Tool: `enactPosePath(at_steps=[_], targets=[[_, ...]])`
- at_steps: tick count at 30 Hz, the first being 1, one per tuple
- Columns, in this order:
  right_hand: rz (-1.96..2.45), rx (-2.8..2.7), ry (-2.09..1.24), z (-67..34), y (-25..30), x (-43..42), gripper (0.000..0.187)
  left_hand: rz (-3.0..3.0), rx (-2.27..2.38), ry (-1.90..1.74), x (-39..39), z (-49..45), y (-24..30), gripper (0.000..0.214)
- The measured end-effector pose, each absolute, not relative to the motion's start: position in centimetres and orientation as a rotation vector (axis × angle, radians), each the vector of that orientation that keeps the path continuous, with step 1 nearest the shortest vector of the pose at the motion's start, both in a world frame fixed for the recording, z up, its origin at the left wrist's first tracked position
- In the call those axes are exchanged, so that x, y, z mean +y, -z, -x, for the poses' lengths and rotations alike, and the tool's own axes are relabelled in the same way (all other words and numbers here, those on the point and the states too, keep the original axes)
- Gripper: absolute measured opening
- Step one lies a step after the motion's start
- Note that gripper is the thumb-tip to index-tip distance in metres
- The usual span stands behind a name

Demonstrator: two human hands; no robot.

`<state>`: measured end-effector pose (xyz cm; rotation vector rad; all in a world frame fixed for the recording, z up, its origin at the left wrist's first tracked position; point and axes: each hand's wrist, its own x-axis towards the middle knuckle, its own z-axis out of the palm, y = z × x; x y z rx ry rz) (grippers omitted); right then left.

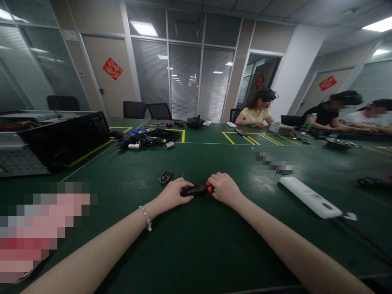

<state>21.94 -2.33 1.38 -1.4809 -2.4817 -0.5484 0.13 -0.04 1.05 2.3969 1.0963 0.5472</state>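
Observation:
Both my hands meet over a black and red screwdriver handle (197, 190) that lies across the green table (196, 245). My left hand (173, 195), with a bead bracelet on the wrist, is closed around the handle's black end. My right hand (224, 188) is closed around its red end. A small black metal part (165, 177) lies on the mat just beyond my left hand.
A black computer case (58, 141) stands at the far left. A pile of screwdrivers and tools (147, 139) lies further back. A white power strip (309, 197) lies to the right. Three other people sit at the far right end.

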Motion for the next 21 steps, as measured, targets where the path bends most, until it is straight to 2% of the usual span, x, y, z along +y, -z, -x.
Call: enactPosePath(at_steps=[21], targets=[[1.44,-2.466,0.544,-22.18,-1.16,-2.18,0.014,-2.439,1.068,-0.561,0.32,-0.09,-0.45,0.035]])
